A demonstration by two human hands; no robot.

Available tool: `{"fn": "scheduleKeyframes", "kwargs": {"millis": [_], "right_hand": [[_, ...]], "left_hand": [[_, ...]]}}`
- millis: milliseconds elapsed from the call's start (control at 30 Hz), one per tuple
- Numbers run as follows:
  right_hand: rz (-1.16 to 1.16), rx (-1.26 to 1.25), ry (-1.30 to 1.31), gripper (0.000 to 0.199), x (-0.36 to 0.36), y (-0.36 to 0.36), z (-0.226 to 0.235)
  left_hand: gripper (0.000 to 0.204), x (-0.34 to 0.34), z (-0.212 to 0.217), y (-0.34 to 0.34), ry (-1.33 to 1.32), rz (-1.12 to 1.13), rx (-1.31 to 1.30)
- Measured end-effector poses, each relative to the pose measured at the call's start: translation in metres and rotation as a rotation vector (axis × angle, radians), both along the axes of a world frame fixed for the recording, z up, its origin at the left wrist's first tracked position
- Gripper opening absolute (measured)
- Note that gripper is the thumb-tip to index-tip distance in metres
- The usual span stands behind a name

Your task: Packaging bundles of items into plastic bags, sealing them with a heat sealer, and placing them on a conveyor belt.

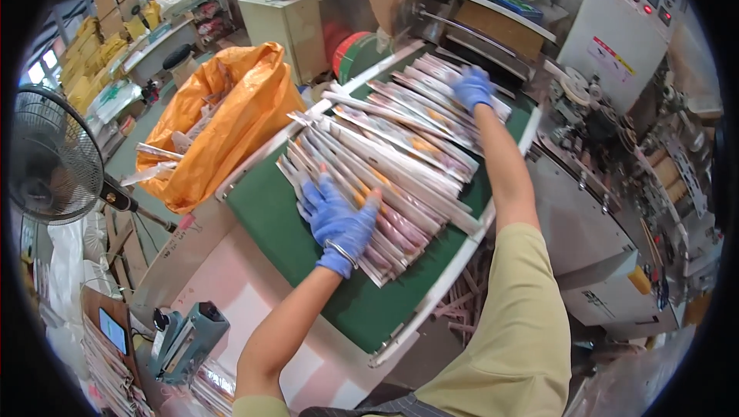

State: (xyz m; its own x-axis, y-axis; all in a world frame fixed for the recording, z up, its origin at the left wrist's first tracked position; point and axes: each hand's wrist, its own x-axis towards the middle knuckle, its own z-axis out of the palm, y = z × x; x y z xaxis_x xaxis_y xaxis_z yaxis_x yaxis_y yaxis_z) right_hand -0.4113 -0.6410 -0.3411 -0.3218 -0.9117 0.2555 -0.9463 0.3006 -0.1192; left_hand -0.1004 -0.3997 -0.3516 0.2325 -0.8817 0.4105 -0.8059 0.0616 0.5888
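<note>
The left hand (336,217) rests on the slim packets (394,164), its gloved fingers (311,195) spread apart. The right hand (473,90) is at their far end; one cannot tell whether its fingers clamp anything. The packets lie side by side on the green belt (265,209).

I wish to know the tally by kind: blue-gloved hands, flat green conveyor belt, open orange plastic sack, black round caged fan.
Blue-gloved hands: 2, left hand and right hand
Flat green conveyor belt: 1
Open orange plastic sack: 1
Black round caged fan: 1
Total: 5
</note>
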Motion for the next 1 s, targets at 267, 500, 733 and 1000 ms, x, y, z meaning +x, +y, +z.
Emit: {"fn": "scheduleKeyframes", "kwargs": {"millis": [267,500,733,1000], "right_hand": [[0.158,0.056,0.036,0.046,-0.025,-0.007,-0.021],[0.546,0.289,-0.271,0.088,0.155,0.116,0.029],[0.848,0.572,-1.259,0.068,0.283,0.242,0.029],[0.844,0.702,-1.816,0.048,0.368,0.382,0.02]], "left_hand": [[0.092,0.018,-0.007,0.012,-0.053,-0.067,0.014],[0.089,0.037,-0.003,0.012,0.414,0.17,-0.212],[0.081,0.11,0.019,0.064,1.557,-0.179,0.082],[0.1,0.204,-0.002,0.203,1.278,-0.322,0.007]]}}
